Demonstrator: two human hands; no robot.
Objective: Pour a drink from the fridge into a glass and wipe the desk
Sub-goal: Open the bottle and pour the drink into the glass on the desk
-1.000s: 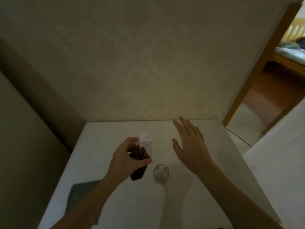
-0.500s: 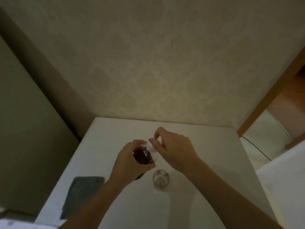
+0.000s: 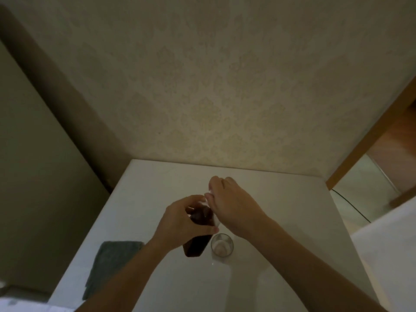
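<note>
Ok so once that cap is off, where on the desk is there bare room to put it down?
The desk is bare to the right of the glass, out to its right edge, and along the wall behind both hands. It is crowded at the middle, where the left hand holds the bottle beside the glass. The grey cloth takes the near-left part.

Single head-worn wide-angle view, looking forward and steeply down from close above the bench (image 3: pixel 281 199), which fills the lower half of the frame. Faces a patterned wall (image 3: pixel 225 86) across the upper half, with a doorway (image 3: pixel 382 158) at the right edge.
</note>
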